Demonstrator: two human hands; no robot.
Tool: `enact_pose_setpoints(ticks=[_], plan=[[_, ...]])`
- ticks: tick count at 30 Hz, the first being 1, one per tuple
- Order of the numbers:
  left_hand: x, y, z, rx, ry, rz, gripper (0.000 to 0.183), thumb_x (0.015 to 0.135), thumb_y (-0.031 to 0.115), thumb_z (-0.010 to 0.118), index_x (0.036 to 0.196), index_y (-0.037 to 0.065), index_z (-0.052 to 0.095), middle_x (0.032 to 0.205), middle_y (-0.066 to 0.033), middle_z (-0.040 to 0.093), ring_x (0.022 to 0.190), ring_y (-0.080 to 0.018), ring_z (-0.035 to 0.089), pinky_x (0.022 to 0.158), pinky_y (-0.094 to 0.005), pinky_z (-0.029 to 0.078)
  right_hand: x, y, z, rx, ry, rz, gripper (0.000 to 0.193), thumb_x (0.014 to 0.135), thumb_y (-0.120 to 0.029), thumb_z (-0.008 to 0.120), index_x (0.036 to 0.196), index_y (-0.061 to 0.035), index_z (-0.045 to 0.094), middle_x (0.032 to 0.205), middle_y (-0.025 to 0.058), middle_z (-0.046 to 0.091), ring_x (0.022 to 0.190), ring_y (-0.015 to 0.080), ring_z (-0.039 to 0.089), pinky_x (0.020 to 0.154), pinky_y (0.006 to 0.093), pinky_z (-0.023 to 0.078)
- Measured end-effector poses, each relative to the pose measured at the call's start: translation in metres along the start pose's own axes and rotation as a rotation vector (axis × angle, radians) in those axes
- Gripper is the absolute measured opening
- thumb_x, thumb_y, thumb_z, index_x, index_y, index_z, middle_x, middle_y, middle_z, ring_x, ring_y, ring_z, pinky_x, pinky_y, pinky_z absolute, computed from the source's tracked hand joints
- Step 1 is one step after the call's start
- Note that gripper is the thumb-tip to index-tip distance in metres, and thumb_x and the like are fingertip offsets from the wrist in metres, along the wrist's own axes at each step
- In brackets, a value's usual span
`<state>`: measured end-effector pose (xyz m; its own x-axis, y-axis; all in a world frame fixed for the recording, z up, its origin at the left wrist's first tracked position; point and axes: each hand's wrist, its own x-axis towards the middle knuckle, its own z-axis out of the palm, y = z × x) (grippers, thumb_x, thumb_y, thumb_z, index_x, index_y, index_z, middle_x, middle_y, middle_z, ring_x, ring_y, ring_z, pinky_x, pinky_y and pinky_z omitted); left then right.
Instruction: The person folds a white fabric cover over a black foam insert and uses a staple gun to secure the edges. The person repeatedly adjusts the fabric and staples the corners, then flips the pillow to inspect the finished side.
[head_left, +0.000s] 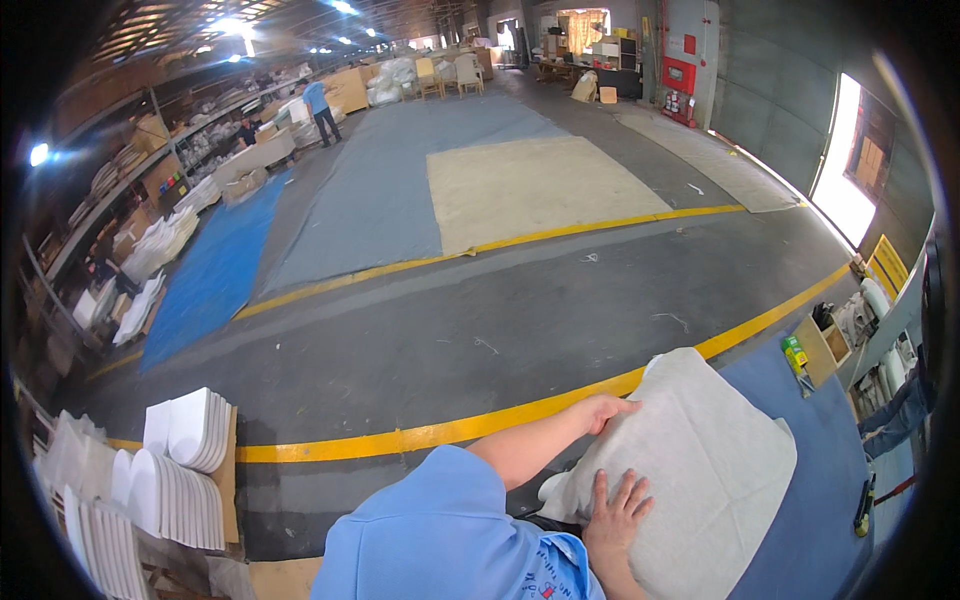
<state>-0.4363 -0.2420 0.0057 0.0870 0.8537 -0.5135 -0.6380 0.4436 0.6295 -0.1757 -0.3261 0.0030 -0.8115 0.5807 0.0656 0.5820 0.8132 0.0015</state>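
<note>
A large piece of off-white fabric [715,450] lies over a broad, rounded-cornered form, which it hides almost wholly. My left hand [604,411] reaches across from a light blue sleeve and is closed at the fabric's far left edge, its fingers partly hidden. Flat on the near left part of the fabric rests my right hand [617,515], fingers spread. Creases run over the cloth between and beyond both hands. A small white rounded piece [549,487] pokes out beside the cloth, close to my body.
Stacked white curved panels [180,495] stand at lower left. A blue-topped surface [805,430] extends right of the fabric, with a cutter-like tool [864,506] and a wooden box [822,350]. Yellow floor lines [400,441] cross ahead. A person [320,108] stands far left near shelving.
</note>
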Motion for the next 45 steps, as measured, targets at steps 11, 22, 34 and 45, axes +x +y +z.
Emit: enact_pose_setpoints(ticks=[11,22,34,45], plan=[[0.013,-0.014,0.018,0.729,0.655,0.165,0.063,0.102,0.052,0.059,0.132,-0.003,0.067,0.132,-0.0232,0.07,0.124,-0.0366,0.067,0.105,-0.0476,0.05,-0.001,0.004,-0.02,0.204,-0.108,-0.006,0.08,0.084,-0.027,0.077,0.158,-0.0259,0.047,0.167,0.0265,0.028,0.154,0.0517,0.023,0.122,0.0704,0.018],[0.028,-0.03,0.048,0.806,0.751,0.315,0.061,0.105,0.055,0.05,0.12,-0.001,0.072,0.12,-0.026,0.072,0.116,-0.0429,0.067,0.098,-0.0517,0.052,-0.127,0.314,-0.035,0.737,0.433,1.007,0.047,0.1,-0.021,0.069,0.135,0.009,0.06,0.135,0.0245,0.063,0.127,0.0358,0.059,0.112,0.0421,0.044],[0.004,-0.041,-0.002,0.684,0.819,0.36,0.055,0.106,0.052,0.05,0.12,0.004,0.074,0.118,-0.0252,0.073,0.114,-0.0426,0.068,0.097,-0.0505,0.051,-0.07,0.21,-0.009,0.147,0.078,0.962,0.076,0.098,-0.044,0.066,0.158,-0.0023,0.043,0.162,0.0292,0.038,0.149,0.0452,0.037,0.118,0.0567,0.032],[0.0,-0.022,-0.012,0.522,0.449,0.278,0.067,0.104,0.055,0.058,0.145,0.002,0.06,0.144,-0.0198,0.062,0.136,-0.0317,0.056,0.11,-0.0458,0.045,0.008,0.011,-0.044,0.216,-0.202,-0.004,0.111,0.065,-0.051,0.09,0.161,-0.0234,0.043,0.171,0.0258,0.02,0.158,0.0536,0.008,0.123,0.0722,0.007]])
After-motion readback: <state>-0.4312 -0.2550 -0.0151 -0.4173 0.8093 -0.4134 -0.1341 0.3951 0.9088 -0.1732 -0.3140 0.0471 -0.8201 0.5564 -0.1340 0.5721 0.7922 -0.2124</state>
